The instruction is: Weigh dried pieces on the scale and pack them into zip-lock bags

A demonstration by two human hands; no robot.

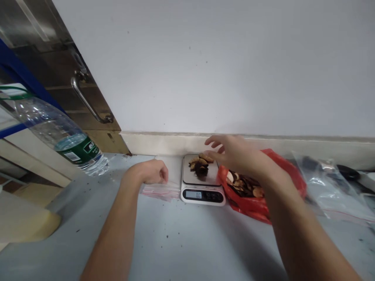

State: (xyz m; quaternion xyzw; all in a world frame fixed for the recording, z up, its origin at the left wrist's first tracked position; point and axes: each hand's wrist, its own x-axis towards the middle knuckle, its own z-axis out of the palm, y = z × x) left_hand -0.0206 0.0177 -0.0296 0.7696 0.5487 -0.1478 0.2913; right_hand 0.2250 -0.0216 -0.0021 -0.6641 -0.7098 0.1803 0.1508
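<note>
A white digital kitchen scale [203, 194] lies on the grey-blue table, its display reading 0.0. Dried brown slices and a dark, shaggy dried piece [201, 170] rest on its plate. Left of the scale, my left hand [152, 171] has curled fingers, their tips pinched at the upper edge of some clear zip-lock bags [161, 192] with pink seals. My right hand [230, 151] hovers over the scale's right edge, fingers apart, holding nothing visible. Below my right forearm, an open red plastic bag [249, 208] holds many dried slices [241, 184]; the forearm hides part of it.
A large clear plastic bottle [79, 146] with a green label leans in at the left. Clear plastic bags [336, 195] lie at the right, before a black object [348, 171]. A white wall [222, 70] rises behind. A metal door handle [88, 102] is at upper left.
</note>
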